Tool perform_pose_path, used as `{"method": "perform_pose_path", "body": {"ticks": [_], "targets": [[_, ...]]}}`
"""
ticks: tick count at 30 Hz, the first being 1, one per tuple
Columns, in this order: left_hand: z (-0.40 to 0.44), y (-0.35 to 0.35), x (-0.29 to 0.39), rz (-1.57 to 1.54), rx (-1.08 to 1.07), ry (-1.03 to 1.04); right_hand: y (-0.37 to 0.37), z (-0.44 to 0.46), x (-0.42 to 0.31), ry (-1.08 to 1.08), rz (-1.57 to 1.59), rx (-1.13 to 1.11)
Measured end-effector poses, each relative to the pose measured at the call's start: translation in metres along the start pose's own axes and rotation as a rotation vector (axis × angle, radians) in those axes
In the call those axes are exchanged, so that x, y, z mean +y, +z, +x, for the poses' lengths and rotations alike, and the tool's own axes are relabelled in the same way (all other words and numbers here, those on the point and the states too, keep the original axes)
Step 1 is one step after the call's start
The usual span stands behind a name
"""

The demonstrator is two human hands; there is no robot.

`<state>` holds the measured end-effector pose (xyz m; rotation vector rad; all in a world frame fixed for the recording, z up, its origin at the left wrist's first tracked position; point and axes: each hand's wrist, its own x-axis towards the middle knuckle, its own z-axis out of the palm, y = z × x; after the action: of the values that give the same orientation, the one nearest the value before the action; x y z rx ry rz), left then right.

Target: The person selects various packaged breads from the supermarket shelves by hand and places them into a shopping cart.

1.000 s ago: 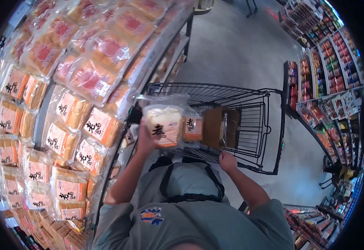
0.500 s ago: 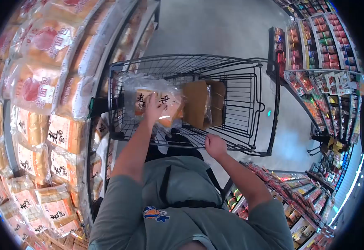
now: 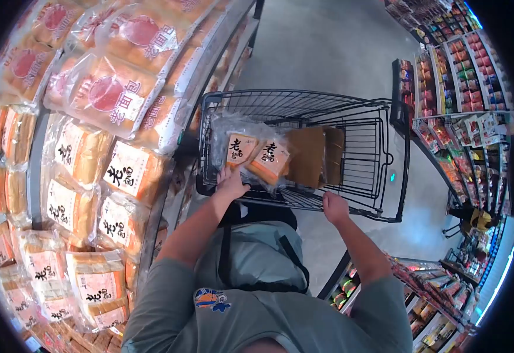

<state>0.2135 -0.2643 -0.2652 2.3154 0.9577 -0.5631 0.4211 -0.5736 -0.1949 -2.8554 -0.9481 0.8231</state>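
Two clear bags of bread lie side by side in the wire shopping cart (image 3: 304, 97): a left bread bag (image 3: 240, 148) and a right bread bag (image 3: 269, 160), each with an orange and white label. My left hand (image 3: 230, 183) is at the cart's near side, just below the left bag, with its fingers apart and nothing in it. Closed round the cart's near rim is my right hand (image 3: 334, 207). A brown cardboard box (image 3: 307, 156) stands in the cart, right of the bags.
Shelves of bagged bread (image 3: 113, 97) rise close on my left, with more labelled loaves (image 3: 124, 170) lower down. Shelves of packaged goods (image 3: 466, 70) stand across the grey floor (image 3: 321, 41) at the right, and others are at the lower right.
The bread bag that my left hand held beside the shelf now lies in the cart. My left hand has let go and drawn back towards me. My right hand stays on the rim.
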Motion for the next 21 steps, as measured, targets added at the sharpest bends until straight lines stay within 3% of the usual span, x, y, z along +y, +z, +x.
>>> {"method": "perform_pose_path", "body": {"ticks": [1,5,7,10,14,16,21], "targets": [[0.017,0.008,-0.008,-0.154,0.081,0.137,0.0,0.0,0.0,-0.027,-0.011,0.034],[0.054,0.01,0.004,-0.116,0.027,0.136,-0.003,0.001,-0.004,-0.033,-0.034,0.052],[0.078,0.027,0.0,-0.088,0.14,0.193,-0.002,0.005,-0.002,-0.019,-0.038,0.08],[0.11,0.039,-0.007,-0.057,0.072,0.359,0.008,0.003,0.005,-0.005,-0.037,0.103],[0.118,0.025,0.005,-0.227,-0.056,0.25,0.001,0.007,-0.001,-0.029,-0.016,0.142],[0.111,0.023,0.01,-0.4,0.195,0.277,0.0,0.008,0.0,-0.029,-0.021,0.154],[0.099,0.028,0.037,-0.418,0.304,0.401,0.01,0.009,0.006,-0.063,-0.003,0.213]]}}
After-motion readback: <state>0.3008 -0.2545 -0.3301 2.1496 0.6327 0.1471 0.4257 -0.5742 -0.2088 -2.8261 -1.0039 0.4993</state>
